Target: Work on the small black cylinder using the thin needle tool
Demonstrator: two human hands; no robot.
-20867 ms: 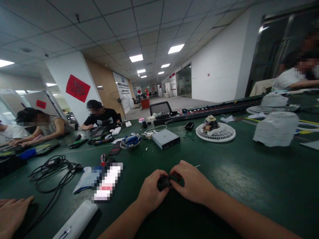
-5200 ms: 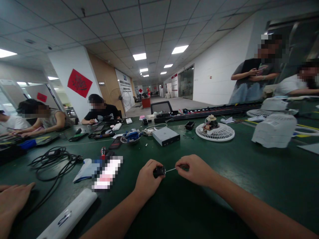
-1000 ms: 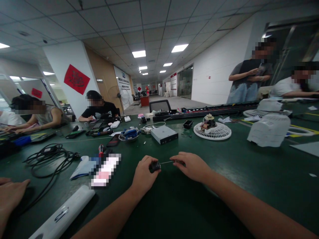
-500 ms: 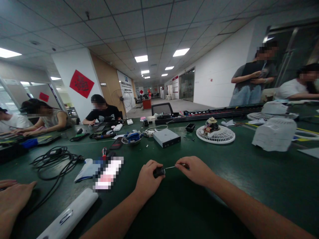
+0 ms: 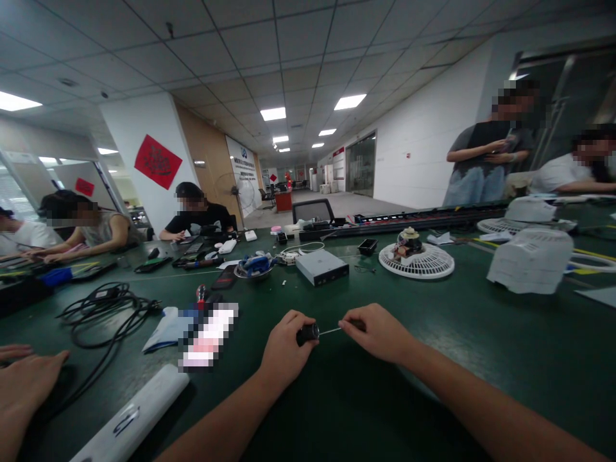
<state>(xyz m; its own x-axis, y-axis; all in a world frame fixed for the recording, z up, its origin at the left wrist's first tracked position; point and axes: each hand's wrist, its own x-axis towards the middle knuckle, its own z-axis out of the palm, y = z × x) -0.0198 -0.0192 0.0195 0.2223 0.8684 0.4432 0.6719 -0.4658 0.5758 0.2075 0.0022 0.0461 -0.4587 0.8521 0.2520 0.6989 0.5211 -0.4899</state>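
Above the green table in the middle of the head view, my left hand is closed around a small black cylindrical part. My right hand pinches the dark handle of a screwdriver, whose thin metal shaft points left. The shaft's tip meets the right end face of the black part; whether it sits in a screw is too small to tell. My fingers hide most of the handle and the back of the part.
A grey disc drive lies beyond my hands, with a white fan grille and motor to its right. Leftward are a lit phone, a white bar-shaped case and coiled black cable. A co-worker's hand rests at far left.
My right hand has shifted very slightly, its fingers rolled a little around the screwdriver handle. The left hand and the black part stay nearly still.
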